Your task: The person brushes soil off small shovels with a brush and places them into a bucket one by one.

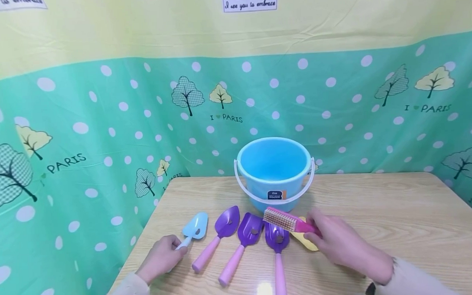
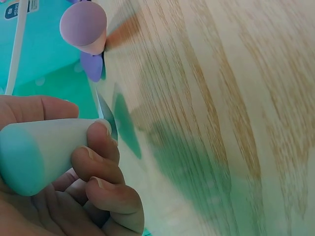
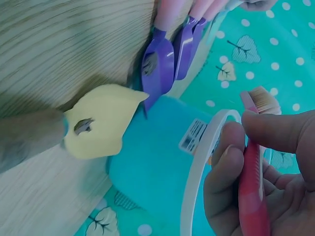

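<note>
In the head view my left hand point(image 1: 159, 256) grips the handle of a light blue toy shovel point(image 1: 196, 226) at the table's left side. The left wrist view shows curled fingers round its tapered handle point(image 2: 61, 147). My right hand point(image 1: 337, 239) holds a pink-handled brush point(image 1: 281, 219) above the table, in front of the bucket, bristles showing. Thumb and fingers close round the brush handle point(image 3: 252, 189) in the right wrist view. Below the brush lies a yellow shovel point(image 3: 101, 113), partly hidden by the right hand in the head view.
A light blue bucket point(image 1: 257, 186) with a white handle point(image 1: 311, 179) stands at the back of the wooden table point(image 1: 378, 212). Three purple shovels point(image 1: 227, 221) with pink handles lie side by side between the hands. A green dotted curtain point(image 1: 228, 152) hangs behind.
</note>
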A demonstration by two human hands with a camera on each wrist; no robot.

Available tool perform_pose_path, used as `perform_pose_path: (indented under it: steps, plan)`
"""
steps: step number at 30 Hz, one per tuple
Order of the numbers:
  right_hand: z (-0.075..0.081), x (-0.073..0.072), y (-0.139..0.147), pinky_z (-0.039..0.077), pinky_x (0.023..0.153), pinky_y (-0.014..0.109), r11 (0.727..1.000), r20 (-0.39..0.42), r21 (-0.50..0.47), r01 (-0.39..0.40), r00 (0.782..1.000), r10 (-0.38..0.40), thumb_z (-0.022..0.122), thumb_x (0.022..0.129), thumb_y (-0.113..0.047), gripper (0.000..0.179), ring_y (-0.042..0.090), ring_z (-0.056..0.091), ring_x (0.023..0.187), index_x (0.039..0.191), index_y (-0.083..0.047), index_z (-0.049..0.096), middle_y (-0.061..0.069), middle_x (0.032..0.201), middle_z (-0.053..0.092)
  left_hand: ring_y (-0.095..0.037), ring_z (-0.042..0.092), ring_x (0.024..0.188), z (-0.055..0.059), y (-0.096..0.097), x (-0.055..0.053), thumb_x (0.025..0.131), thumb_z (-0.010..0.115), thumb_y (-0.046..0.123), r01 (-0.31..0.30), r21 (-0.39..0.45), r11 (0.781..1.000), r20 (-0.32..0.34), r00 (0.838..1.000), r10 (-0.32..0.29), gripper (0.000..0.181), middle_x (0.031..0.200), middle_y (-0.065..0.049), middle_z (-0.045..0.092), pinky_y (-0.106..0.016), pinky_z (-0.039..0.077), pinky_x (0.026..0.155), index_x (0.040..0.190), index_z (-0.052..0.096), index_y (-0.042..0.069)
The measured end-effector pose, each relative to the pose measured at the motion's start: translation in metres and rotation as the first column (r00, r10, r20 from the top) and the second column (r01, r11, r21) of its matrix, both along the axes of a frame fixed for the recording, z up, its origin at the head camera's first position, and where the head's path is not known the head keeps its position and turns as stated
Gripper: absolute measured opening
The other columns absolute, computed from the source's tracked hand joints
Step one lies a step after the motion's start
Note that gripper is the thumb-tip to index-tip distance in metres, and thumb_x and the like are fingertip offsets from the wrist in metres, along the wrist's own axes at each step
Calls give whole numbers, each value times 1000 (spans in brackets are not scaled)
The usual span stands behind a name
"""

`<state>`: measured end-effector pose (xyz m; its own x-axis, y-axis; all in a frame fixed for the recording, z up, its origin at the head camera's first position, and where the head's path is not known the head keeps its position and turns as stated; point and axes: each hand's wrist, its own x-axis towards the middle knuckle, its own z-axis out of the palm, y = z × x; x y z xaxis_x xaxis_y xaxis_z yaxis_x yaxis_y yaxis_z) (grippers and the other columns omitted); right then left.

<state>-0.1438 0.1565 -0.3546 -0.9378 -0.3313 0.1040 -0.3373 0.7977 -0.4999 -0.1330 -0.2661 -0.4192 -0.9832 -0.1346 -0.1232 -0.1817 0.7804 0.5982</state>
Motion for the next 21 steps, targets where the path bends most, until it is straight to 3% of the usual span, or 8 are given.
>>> perform_pose_path:
  steps: [7,12,21]
  plan:
    - [0,-3,-16,42,51,22,999,-50,-17,-33,998,32,72,83,-9,22,7,46,58,93,-18,55,-11,69,50,-17,48,54,3,0,1,83,66,17,-8,3,1000,4,1000,8,15,65,-4,53,-30,40,47,85,59,3]
    - [3,-6,-25,41,49,21,993,-112,-52,-105,989,99,69,83,-7,21,4,45,57,96,-18,57,-12,69,49,-17,48,55,3,-1,2,82,66,17,-7,-7,1000,7,1000,7,15,65,-4,53,-30,40,48,85,60,4]
    - [9,-10,-43,43,47,22,984,-95,-60,-166,983,160,65,87,-9,15,5,47,58,91,-18,53,-11,71,49,-16,47,54,5,-1,2,81,66,17,-3,-15,1000,-5,1000,3,15,63,-3,52,-29,39,48,84,60,4]
